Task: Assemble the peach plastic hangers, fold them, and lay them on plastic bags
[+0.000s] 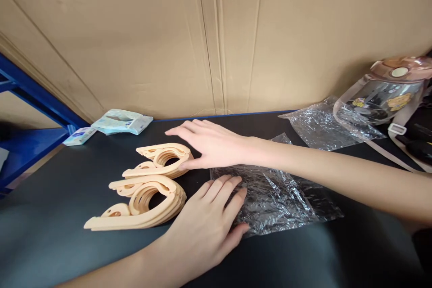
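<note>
My left hand (212, 216): loose, fingers over crinkled clear plastic (276, 198).
My right hand (212, 144): unclenched, thumb at smooth, looped far hangers (158, 158).

Left fingers (235, 204), right fingers (180, 132) palm-down

The left hand (209, 218) touches a clear bag (276, 202); the right hand (216, 144), spread, has its thumb at the far hanger stack (148, 172) (the near stack (172, 207) lies alongside). Behind lie tissues (116, 123); rightward, a bottle (376, 99) is by another bag (312, 121).
</note>
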Action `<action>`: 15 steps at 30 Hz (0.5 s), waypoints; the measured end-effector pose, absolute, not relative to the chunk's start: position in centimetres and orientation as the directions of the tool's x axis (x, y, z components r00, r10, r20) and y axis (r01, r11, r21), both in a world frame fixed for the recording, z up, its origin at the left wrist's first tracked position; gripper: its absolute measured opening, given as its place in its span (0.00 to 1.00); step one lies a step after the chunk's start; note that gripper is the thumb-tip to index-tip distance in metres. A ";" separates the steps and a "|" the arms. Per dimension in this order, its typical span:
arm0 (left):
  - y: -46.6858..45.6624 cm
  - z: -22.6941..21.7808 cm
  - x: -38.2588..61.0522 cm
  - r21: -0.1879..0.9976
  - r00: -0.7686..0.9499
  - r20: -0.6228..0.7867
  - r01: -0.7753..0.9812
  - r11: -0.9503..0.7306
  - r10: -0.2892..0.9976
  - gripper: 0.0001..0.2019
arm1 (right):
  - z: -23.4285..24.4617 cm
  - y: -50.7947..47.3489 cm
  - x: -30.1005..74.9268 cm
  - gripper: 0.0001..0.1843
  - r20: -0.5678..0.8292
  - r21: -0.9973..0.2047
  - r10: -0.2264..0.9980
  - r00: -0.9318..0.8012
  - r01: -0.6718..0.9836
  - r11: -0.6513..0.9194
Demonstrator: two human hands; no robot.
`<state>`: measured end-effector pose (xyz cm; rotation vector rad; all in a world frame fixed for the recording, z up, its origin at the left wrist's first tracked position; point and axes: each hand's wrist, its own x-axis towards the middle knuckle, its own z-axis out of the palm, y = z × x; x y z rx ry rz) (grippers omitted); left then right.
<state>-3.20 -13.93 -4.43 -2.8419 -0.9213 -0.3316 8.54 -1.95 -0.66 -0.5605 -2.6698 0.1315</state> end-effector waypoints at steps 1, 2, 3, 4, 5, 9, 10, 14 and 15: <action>-13.9 -4.6 -3.3 -0.068 0.790 0.248 0.591 -0.803 0.561 0.20 | -0.6 -1.9 7.8 0.35 0.351 -0.180 0.399 -0.847 0.357 0.916; -13.9 -4.8 -3.4 -0.072 0.791 0.240 0.593 -0.802 0.563 0.22 | -0.6 -1.7 7.2 0.36 0.333 -0.186 0.394 -0.856 0.350 0.918; -13.9 -5.0 -3.5 -0.070 0.790 0.227 0.597 -0.799 0.570 0.22 | -0.6 -1.6 6.6 0.37 0.314 -0.191 0.391 -0.865 0.346 0.919; -13.9 -5.1 -3.6 -0.063 0.788 0.210 0.602 -0.796 0.579 0.22 | -0.6 -1.5 6.1 0.38 0.294 -0.197 0.391 -0.872 0.345 0.918; -13.9 -5.2 -3.6 -0.054 0.786 0.196 0.606 -0.793 0.587 0.22 | -0.5 -1.4 5.7 0.39 0.271 -0.205 0.397 -0.877 0.351 0.914; -13.9 -5.3 -3.6 -0.032 0.783 0.185 0.609 -0.793 0.594 0.21 | -0.4 -1.3 4.7 0.40 0.217 -0.227 0.425 -0.879 0.378 0.898; -13.9 -5.3 -3.6 -0.030 0.782 0.191 0.609 -0.793 0.593 0.21 | -0.4 -1.2 4.6 0.39 0.219 -0.232 0.429 -0.877 0.380 0.895; -13.9 -5.4 -3.7 -0.026 0.782 0.203 0.606 -0.795 0.589 0.21 | -0.2 -1.2 4.9 0.37 0.244 -0.265 0.441 -0.864 0.378 0.887; -13.9 -5.4 -3.7 -0.025 0.784 0.204 0.603 -0.797 0.587 0.21 | 0.0 -1.1 5.3 0.37 0.259 -0.271 0.447 -0.856 0.380 0.884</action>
